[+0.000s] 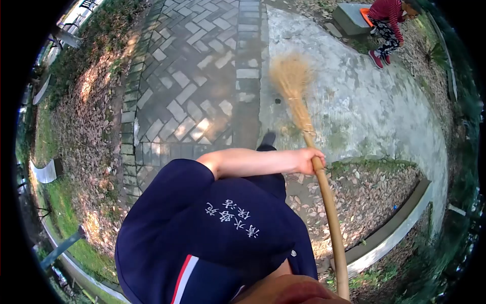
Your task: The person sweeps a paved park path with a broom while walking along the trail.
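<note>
Honestly, the pale concrete slab [364,96] has a seam along its left edge, where it meets the brick path [187,76]; a stroke across there might snag. Below its lower edge, the leaf bed [354,197] could shed litter onto it if a stroke strays low. Another person [389,25], near the upper right edge, might be hit by an overly wide swing. The broom [325,188] slants, bristles over the slab near its left edge; they blur, so ground contact is hard to judge. The left hand [308,160] wraps the handle; were it alone, twisting seems likely, but the right hand is out of view, its grip unknown.
</note>
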Motion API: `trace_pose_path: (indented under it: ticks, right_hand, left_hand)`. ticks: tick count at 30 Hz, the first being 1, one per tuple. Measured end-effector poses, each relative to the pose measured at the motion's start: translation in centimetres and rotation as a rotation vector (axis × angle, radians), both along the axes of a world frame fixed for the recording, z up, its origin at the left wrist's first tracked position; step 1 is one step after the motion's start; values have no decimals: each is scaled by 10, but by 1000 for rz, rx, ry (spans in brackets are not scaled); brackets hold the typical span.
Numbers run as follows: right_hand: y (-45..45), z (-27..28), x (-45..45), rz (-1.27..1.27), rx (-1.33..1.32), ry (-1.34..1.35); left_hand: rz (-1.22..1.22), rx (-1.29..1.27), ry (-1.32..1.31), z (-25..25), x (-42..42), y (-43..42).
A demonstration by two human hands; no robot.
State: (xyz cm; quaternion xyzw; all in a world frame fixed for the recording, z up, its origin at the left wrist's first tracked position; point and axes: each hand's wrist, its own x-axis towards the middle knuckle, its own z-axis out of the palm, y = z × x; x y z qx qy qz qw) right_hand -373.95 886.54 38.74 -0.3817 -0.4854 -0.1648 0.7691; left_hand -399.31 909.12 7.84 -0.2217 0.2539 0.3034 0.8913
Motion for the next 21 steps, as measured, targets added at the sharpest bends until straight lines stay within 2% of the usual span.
trace_pose_path:
  ticks: [1, 4, 5, 6, 7, 8, 9, 10, 11, 12, 14, 17, 18, 21]
  right_hand:
    - [40, -10, -12, -6, -26, -4]
    - [173, -56, -52, -33, -129, -12]
    - [226, -78, -71, -55, -195, -17]
    - [279, -101, -94, -78, -274, -21]
    - [328, -123, -118, -62, -364, 4]
    - [376, -142, -141, 22, -411, 84]
    - [421, -164, -170, 208, -491, 258]
    - [463, -183, -198, 385, -581, 458]
    - [502, -196, -224, 529, -661, 662]
    - [538, -197, -244, 589, -792, 841]
    - [598, -221, -251, 642, -957, 960]
    - [651, -234, -260, 793, -970, 1090]
    - [663, -231, -265, 862, -933, 1161]
    - [711, -223, -276, 818, -898, 939]
  left_hand:
    - [-12, -60, 8, -34, -17, 24]
    - [71, -7, 176, -81, -112, 91]
    - [134, 63, 145, -109, -153, 118]
    - [357, 140, 166, -136, -192, 139]
    - [471, 401, 212, -157, -241, 154]
    - [599, 315, 299, -170, -291, 166]
    - [598, 283, 661, -148, -330, 170]
    - [556, 60, 778, -179, -384, 185]
    - [728, -245, 695, -213, -439, 188]
    - [899, -542, 590, -225, -479, 200]
    - [957, -586, 635, -188, -493, 229]
    - [1075, -724, 732, -107, -482, 255]
    - [1105, -769, 767, -95, -483, 262]
    - [1077, -713, 690, -99, -501, 331]
